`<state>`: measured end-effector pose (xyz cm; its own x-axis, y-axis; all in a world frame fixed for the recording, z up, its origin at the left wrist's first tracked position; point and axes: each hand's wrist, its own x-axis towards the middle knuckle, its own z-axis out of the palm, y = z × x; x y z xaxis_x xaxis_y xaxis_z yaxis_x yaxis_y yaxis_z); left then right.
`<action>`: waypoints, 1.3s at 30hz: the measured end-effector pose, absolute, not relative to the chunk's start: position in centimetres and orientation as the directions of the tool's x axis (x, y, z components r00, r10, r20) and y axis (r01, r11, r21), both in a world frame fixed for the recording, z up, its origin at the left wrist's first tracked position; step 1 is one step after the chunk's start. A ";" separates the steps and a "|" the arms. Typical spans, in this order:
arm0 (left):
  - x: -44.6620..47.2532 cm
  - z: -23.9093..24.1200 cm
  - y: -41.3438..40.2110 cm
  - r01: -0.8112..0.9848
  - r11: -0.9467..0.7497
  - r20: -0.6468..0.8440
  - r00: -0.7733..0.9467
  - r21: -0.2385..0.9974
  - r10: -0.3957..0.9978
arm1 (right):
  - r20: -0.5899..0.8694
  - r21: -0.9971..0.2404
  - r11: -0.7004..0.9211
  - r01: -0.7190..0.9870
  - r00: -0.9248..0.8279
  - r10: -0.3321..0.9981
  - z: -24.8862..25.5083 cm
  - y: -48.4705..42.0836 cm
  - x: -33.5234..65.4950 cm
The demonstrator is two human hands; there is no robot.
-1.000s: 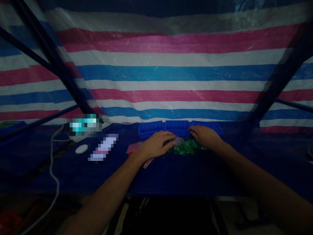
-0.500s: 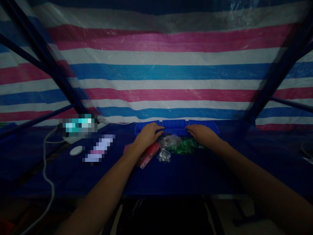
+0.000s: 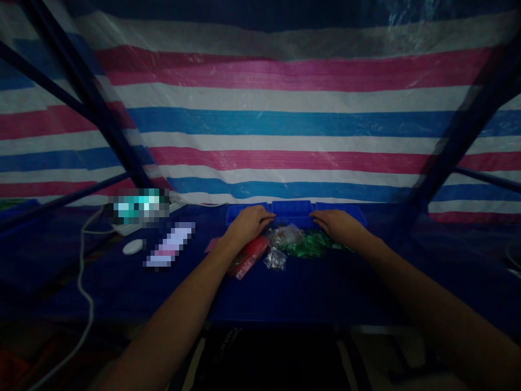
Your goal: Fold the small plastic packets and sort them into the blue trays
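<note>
Three shallow blue bins stand in a row at the back of the table. My left hand (image 3: 253, 224) has its thumb and fingers closed at the front left corner of the middle blue bin (image 3: 292, 207). At that bin's front right corner, the fingers of my right hand (image 3: 337, 224) are likewise closed on its edge. The left blue bin (image 3: 238, 210) and the right blue bin (image 3: 345, 209) are partly covered by my hands. Just in front lie red plastic packets (image 3: 253, 254), clear plastic packets (image 3: 275, 259) and green plastic packets (image 3: 310, 244).
A blurred-out phone-like object (image 3: 171, 245) lies to the left beside a white oval object (image 3: 133, 247). Behind them is a white power strip (image 3: 126, 228) with a cable (image 3: 83, 271) running down. Blue metal posts (image 3: 118, 136) and striped sheeting (image 3: 285, 122) border the table.
My left fingertips and thumb have drawn closer together at the middle bin's corner. The whole view has shifted slightly; the packets lie as before.
</note>
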<state>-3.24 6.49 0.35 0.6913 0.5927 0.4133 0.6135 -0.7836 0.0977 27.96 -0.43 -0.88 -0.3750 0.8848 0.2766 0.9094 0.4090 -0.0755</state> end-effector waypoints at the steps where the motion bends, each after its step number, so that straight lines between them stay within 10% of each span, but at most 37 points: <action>1: -3.3 0.4 6.4 0.612 -0.785 0.412 0.693 0.097 0.591 | 0.275 -0.076 0.407 0.910 -0.373 0.886 -0.8 -0.5 27.9; 30: -3.5 1.5 4.9 0.653 -0.755 0.469 0.648 0.064 0.600 | 0.417 -0.009 0.418 0.908 -0.377 0.827 1.2 -1.6 27.3; 39: -2.2 3.3 1.7 0.528 -0.848 0.508 0.716 0.054 0.478 | 0.410 -0.175 0.762 0.623 -0.658 0.632 1.1 -4.1 22.8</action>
<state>-2.21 1.68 3.35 0.7162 0.4783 0.5082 0.5278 -0.8477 0.0540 22.81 -4.06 1.09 -0.6578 0.6318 0.4101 0.6231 0.7623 -0.1749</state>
